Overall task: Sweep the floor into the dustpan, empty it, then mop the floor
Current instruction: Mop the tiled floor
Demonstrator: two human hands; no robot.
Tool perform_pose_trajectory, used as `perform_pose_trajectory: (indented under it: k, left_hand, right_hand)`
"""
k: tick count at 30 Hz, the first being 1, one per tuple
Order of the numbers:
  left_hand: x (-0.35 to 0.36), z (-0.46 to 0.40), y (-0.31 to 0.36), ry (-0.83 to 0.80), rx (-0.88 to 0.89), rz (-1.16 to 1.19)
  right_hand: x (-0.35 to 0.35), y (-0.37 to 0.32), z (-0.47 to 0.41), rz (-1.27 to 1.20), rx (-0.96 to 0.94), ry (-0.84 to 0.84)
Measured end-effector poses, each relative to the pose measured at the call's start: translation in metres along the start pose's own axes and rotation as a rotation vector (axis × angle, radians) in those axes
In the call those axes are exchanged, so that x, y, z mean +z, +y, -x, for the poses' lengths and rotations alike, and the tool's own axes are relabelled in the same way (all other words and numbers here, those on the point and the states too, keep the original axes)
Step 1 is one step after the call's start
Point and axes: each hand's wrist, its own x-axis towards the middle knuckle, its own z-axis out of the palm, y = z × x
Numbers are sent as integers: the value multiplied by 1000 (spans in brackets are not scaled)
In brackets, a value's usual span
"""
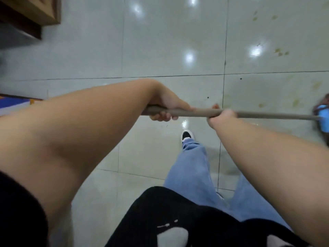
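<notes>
On glossy tiles (160, 41), hands (170, 107) round smooth pole (267, 115)

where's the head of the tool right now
In the head view the blue tool head sits at the far right edge, on the stained tiles, at the end of the handle both hands grip.

The long grey-brown handle (249, 115) ends in a light-blue plastic head (323, 120) that the right edge cuts off — whether it is a broom or a mop cannot be told, and the dark fringe beside it is blurred. The left hand (165, 108) hides the handle's near end. At the left edge, a blue-and-white patterned object (12, 106) is only partly visible — its nature is unclear.
</notes>
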Motion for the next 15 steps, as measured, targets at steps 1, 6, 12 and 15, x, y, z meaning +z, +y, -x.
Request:
perform_pose_trajectory:
  k: [1,6,12,15]
  left_hand:
    - [-10,8,-25,-3,-34,11]
    - [-32,25,-82,26,-139,13]
    - [-30,20,-56,66,-122,-44]
    - [-13,14,-34,93,-113,-58]
  right_hand:
    - [7,25,7,21,36,-16]
    - [27,81,21,69,153,-48]
    - [29,55,12,8,182,-15]
    - [17,35,0,-22,198,-5]
